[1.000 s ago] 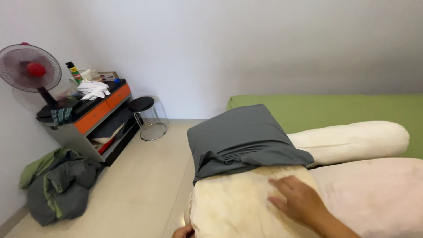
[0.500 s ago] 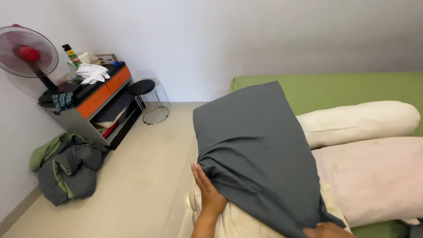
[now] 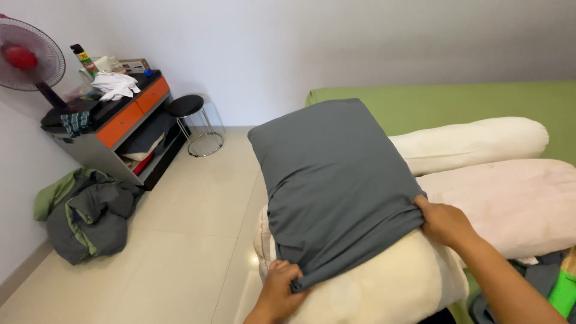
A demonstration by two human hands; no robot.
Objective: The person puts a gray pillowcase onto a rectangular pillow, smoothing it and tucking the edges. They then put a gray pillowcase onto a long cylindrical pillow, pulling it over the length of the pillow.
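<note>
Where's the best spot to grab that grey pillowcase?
Probably the open hem of the grey pillowcase, at its two corners, coming from the near end. The fabric bunches there and the cream pillow is still bare below it. The left hand and right hand pinch exactly there.

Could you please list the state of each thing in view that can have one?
Grey fabric pillowcase: pulled partway over the pillow.
Cream pillow: near end uncovered.
Left hand: gripping the pillowcase's open edge.
Right hand: gripping the same edge.
White long bolster: bare, lying on the green bed.
Red standing fan: cannot tell whether running.
Grey-green heap of clothes: crumpled on the floor.
</note>
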